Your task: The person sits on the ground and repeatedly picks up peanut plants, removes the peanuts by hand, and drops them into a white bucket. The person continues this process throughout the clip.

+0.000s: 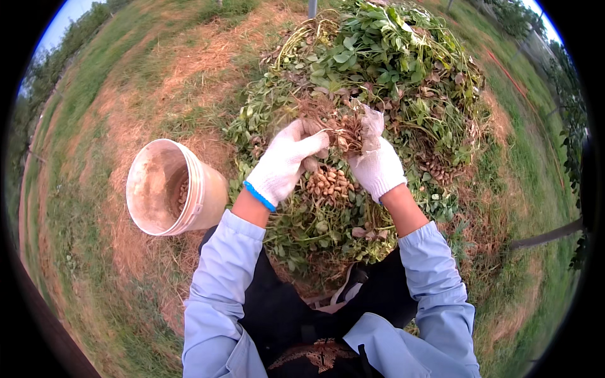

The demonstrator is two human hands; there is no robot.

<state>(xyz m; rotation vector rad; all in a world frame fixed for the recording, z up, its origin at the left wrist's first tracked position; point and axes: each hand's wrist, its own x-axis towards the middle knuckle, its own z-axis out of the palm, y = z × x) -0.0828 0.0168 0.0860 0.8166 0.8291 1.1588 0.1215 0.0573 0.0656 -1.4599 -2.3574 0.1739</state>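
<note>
My right hand point(378, 163), in a white knit glove with soiled fingers, grips a bunch of peanut plant roots and dry stems point(347, 134). At the left side of that bunch is my left hand point(290, 158), gloved in white with a blue cuff. Its thumb and curled fingers close on the edge of the roots; what exactly lies between the fingertips is hidden. Below and between both hands, a cluster of tan peanut pods point(329, 182) rests on the leafy plants. A white plastic bucket point(212, 189) stands tilted to my left, with some pods visible inside.
A large heap of pulled peanut plants point(378, 61) rises in front of me. More pods point(442, 171) show at its right side. Dry straw and grass point(137, 108) cover the ground. A grey post point(312, 8) stands behind the heap, and a branch point(546, 235) reaches in from the right.
</note>
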